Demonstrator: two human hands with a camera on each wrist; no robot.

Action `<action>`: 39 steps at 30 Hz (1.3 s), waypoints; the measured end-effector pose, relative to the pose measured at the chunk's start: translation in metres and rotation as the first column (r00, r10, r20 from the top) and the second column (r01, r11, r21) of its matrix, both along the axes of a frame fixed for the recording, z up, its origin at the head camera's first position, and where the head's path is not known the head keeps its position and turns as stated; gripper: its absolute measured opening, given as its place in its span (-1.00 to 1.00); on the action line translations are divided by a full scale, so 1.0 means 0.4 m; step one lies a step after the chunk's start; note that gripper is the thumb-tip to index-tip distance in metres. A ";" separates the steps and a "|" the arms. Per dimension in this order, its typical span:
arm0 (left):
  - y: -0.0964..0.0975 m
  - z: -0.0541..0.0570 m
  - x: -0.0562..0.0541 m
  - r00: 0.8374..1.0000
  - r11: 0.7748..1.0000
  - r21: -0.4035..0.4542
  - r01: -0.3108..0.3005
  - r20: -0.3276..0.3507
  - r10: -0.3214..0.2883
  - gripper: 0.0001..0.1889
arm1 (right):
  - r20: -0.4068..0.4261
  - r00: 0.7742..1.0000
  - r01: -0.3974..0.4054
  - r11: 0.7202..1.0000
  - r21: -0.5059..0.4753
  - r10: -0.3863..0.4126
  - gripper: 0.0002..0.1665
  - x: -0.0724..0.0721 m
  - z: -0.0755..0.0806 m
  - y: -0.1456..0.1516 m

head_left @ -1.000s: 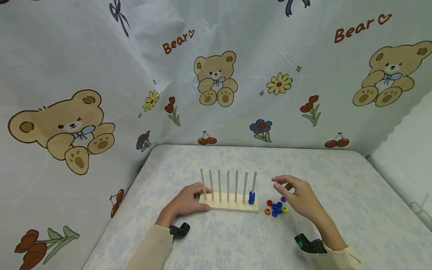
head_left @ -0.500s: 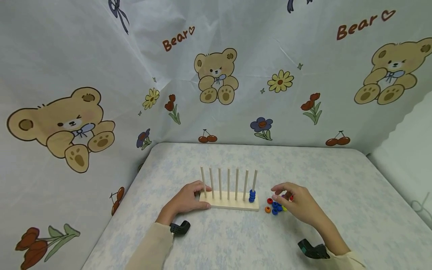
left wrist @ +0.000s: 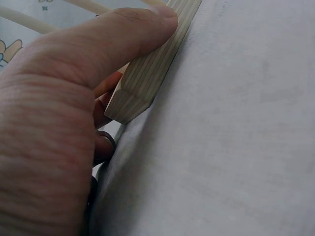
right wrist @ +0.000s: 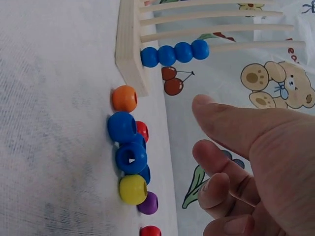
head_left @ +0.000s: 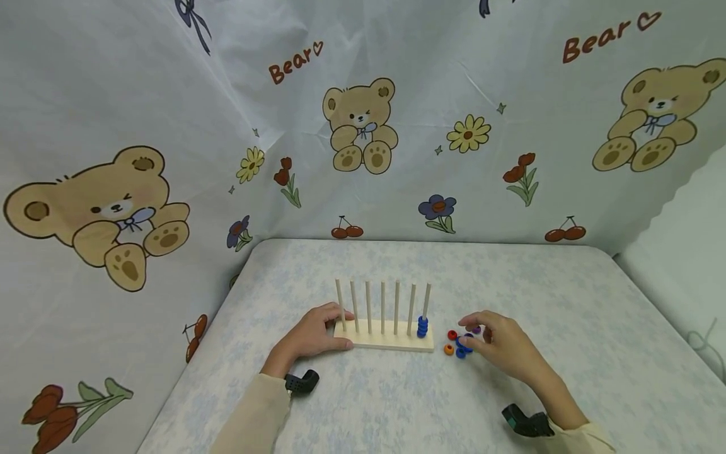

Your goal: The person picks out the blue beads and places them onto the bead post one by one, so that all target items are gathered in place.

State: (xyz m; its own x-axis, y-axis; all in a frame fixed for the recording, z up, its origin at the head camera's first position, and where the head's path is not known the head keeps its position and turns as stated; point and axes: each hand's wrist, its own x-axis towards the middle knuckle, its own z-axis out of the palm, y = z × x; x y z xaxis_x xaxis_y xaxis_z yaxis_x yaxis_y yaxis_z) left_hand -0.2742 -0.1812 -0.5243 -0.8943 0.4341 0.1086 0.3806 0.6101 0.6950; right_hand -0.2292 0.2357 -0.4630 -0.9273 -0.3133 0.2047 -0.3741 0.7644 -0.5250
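A pale wooden peg rack [head_left: 386,340] stands on the table, with a row of upright pegs. Several blue beads [right wrist: 167,55] are stacked on its rightmost peg. My left hand [head_left: 317,331] grips the rack's left end, thumb along the front edge [left wrist: 147,64] and fingers behind. Over the loose beads hovers my right hand [head_left: 501,343], its thumb and bent fingers apart with nothing between them. Beneath it lie several blue beads [right wrist: 122,127], an orange bead [right wrist: 124,99], a yellow bead [right wrist: 133,190], a purple bead [right wrist: 148,203] and red beads [right wrist: 150,231].
The pale blue patterned table [head_left: 374,403] extends around the rack. A white cloth [head_left: 420,75] printed with bears and flowers hangs behind and at the left. Black wrist cameras [head_left: 527,421] sit on both forearms.
My right hand has come down and slightly nearer over the loose beads. The left hand stays on the rack, and the stacked blue beads look the same.
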 end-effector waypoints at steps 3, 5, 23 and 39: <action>0.000 0.002 0.001 1.000 1.000 0.005 -0.002 0.000 0.002 -0.52 | 0.016 1.000 -0.005 1.000 0.028 0.004 -0.69 -0.005 -0.005 0.002; 0.000 0.003 0.002 1.000 1.000 0.006 -0.009 0.006 0.009 -0.52 | 0.032 0.999 -0.009 0.999 0.043 0.008 -0.71 -0.009 -0.009 0.002; -0.001 -0.002 -0.001 1.000 1.000 0.014 0.001 0.009 -0.001 -0.50 | 0.122 0.992 0.004 0.996 0.085 -0.014 -0.75 -0.016 -0.033 -0.006; -0.002 0.001 0.002 1.000 0.999 0.030 0.018 0.000 -0.018 -0.49 | 0.126 0.990 0.055 0.991 0.118 -0.069 -0.86 -0.024 -0.055 -0.015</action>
